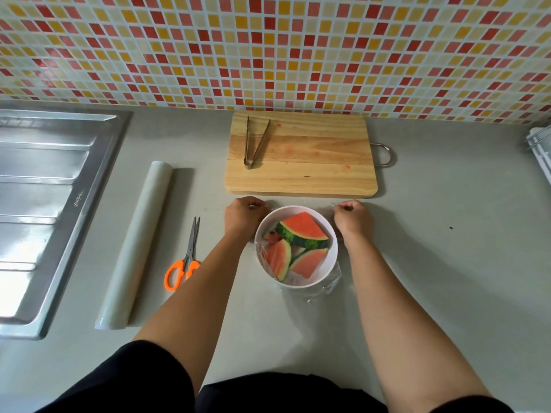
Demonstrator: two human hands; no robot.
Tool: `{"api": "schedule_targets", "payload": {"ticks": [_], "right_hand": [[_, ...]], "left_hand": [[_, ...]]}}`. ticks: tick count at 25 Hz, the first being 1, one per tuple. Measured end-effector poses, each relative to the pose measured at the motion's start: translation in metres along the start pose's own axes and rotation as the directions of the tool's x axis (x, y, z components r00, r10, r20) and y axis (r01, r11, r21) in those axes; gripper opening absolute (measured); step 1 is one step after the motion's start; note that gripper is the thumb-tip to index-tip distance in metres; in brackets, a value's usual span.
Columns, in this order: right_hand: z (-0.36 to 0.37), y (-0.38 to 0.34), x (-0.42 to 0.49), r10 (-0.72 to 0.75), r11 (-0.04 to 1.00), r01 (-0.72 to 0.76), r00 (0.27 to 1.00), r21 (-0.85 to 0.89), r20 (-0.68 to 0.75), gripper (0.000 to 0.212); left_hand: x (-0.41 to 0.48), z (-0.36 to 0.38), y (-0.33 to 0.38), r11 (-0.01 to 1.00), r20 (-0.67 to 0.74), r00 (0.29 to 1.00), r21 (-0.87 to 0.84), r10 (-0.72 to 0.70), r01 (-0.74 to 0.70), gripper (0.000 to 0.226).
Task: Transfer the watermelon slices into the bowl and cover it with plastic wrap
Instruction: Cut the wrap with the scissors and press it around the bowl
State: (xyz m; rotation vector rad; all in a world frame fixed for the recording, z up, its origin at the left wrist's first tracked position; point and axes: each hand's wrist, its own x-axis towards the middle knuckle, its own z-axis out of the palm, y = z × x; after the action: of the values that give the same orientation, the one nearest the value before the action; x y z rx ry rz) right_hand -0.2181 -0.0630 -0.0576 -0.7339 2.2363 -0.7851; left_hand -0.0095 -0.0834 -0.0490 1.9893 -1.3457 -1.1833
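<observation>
Arms (193, 293) flank bowl (336, 248) | L hand (243, 217) + R hand (353, 219) each pinch plastic wrap (331, 281) at far rim, prob. to tension it over watermelon slices (301, 231) | roll (137, 242), scissors (187, 257) parked left.

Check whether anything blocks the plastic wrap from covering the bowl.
Nothing visible does. The left hand and right hand pinch the plastic wrap beside the bowl; the scissors and tongs lie well clear.
</observation>
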Motion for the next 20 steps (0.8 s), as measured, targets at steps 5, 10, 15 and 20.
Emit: {"api": "schedule_targets", "payload": {"ticks": [5,10,15,20], "right_hand": [[-0.016,-0.006,0.015,0.249,0.936,-0.299,0.936,0.188,0.249,0.008],[-0.025,-0.008,0.022,0.310,0.733,-0.467,0.876,0.495,0.369,0.018],[-0.030,-0.007,0.022,0.106,0.963,-0.104,0.994,0.247,0.006,0.019],[-0.052,0.019,-0.008,-0.077,0.996,0.079,0.995,0.028,-0.067,0.037]], "left_hand": [[-0.001,0.000,-0.005,0.988,-0.034,0.995,0.127,0.090,-0.085,0.024],[-0.001,0.001,-0.014,0.984,-0.081,0.989,0.144,0.122,-0.110,0.027],[-0.001,-0.010,-0.020,0.987,-0.119,0.985,0.112,0.127,-0.114,0.022],[-0.023,-0.040,-0.044,0.993,-0.190,0.978,-0.051,0.091,-0.102,0.033]]}}
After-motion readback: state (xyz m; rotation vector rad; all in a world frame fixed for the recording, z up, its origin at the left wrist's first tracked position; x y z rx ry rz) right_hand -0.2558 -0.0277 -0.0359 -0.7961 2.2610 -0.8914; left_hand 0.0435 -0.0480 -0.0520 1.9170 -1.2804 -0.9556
